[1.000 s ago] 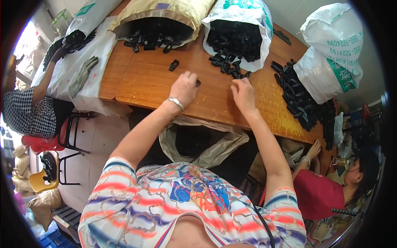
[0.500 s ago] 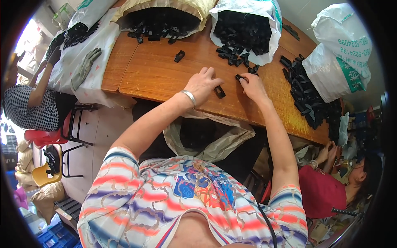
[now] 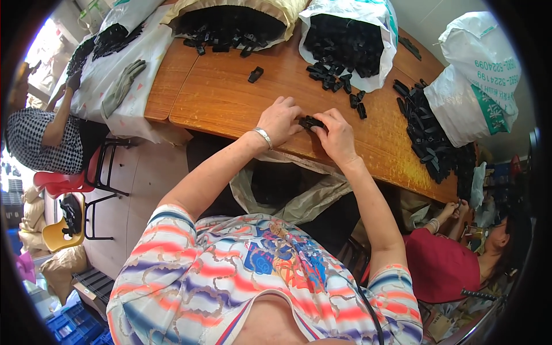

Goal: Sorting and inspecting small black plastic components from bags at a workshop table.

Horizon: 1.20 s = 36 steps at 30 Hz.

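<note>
Two hands: my left hand (image 3: pixel 280 119) and right hand (image 3: pixel 338 135) pinched one black clip (image 3: pixel 311 122) between them | clip lay sideways, equally near both.

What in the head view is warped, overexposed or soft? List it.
Head view: fisheye bends the wooden table edges and rings the frame in black; daylight at the upper left blows out; both hands, left hand and right hand, on the small black part are sharp; the rim areas look soft.

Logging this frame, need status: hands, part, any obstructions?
Left hand and right hand both pinch one small black plastic part over the wooden table. Loose black parts lie just beyond the right hand; nothing between the hands.
</note>
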### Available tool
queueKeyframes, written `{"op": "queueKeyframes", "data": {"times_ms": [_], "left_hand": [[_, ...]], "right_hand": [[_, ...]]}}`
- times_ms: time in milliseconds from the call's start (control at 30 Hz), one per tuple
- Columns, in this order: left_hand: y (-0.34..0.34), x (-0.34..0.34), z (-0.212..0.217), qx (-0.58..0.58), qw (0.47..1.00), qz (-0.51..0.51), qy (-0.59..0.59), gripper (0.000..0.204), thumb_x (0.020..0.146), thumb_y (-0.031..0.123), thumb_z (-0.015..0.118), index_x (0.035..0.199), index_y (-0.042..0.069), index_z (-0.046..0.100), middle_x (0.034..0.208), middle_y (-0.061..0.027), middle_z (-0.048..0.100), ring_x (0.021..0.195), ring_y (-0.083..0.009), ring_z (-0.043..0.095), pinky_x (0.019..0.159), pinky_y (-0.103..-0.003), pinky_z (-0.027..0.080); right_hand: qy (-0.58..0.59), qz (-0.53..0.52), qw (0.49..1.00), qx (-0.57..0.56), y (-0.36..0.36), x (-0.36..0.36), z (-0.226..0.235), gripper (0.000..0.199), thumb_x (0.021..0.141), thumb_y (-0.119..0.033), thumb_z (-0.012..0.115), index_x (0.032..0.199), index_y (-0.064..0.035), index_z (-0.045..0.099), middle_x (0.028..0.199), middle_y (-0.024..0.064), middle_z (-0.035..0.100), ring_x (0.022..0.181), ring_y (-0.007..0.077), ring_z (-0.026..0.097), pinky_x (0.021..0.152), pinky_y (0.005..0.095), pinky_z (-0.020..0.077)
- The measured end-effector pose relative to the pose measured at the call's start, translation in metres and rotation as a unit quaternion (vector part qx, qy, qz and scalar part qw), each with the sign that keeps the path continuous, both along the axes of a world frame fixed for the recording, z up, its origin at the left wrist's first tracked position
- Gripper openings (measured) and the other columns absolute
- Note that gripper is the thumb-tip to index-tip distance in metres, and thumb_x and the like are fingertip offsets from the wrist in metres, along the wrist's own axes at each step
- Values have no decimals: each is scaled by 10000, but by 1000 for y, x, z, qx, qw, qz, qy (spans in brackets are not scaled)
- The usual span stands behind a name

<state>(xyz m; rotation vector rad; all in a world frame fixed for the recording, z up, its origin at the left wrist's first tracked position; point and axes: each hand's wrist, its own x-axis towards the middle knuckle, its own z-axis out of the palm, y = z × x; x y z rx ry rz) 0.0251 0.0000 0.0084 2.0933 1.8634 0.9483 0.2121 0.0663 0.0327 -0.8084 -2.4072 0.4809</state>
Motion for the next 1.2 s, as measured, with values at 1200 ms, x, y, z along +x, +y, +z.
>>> {"op": "queueKeyframes", "data": {"times_ms": [1200], "left_hand": [[61,-74,2,-49,903,130,-407,300,805,59,713,1071,15,583,1044,-99,656,839,-156,640,737,-277,526]], "right_hand": [[28,-158,985,69,60,49,-7,127,823,-95,677,940,-46,686,896,163,642,815,364,631,706,436,510]]}}
